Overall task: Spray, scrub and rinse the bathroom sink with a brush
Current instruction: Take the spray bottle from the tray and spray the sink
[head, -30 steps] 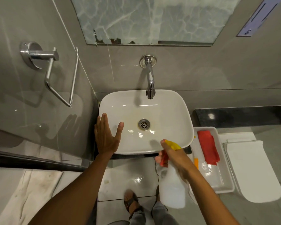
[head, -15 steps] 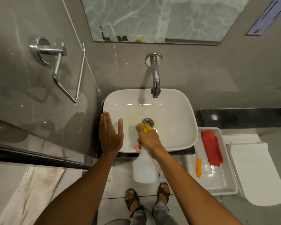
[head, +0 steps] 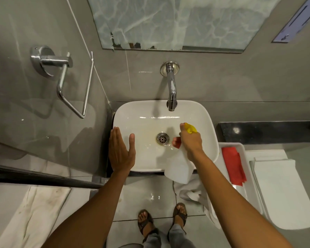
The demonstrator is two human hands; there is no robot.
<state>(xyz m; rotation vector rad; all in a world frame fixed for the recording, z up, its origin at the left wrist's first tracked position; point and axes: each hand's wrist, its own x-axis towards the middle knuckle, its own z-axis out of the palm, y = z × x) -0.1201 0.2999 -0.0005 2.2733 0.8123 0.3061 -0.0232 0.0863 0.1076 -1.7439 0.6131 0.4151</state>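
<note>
Right hand [head: 191, 140]: closed round spray bottle [head: 179, 167], over sink [head: 209, 122] right side; finger seemingly on trigger.
Left hand [head: 121, 153]: open, flat, empty, at sink's left edge.

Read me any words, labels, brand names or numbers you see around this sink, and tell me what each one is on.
No readable text anywhere.
Spray bottle in the right hand: plain white side, no label showing.
Purple panel high on the wall: dark marks, too blurred to read.
Sink, tap, white tray, red cloth: no print visible.
</note>
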